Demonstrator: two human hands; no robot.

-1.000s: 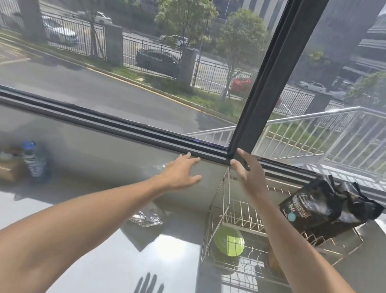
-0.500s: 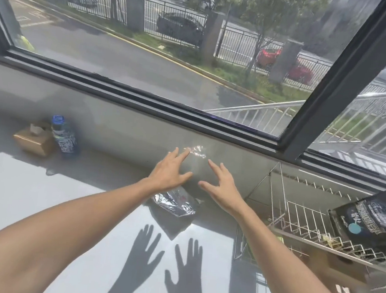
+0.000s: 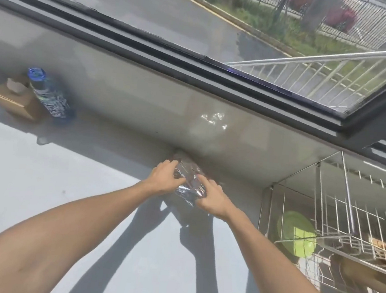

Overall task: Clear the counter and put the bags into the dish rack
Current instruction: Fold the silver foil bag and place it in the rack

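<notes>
Bag: we see the crinkled silver foil bag on the pale grey table, against the back wall.
Grip: our left hand and right hand close on opposite sides.
Axis: it runs away from us.
Route: the wire dish rack stands right; our right hand is nearer.
Room: a blue-capped bottle stands far left.

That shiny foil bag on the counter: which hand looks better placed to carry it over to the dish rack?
Probably the right hand. Both hands grip the foil bag, but the dish rack stands on the right, so it has the shorter path. The left hand would cross over.
</notes>
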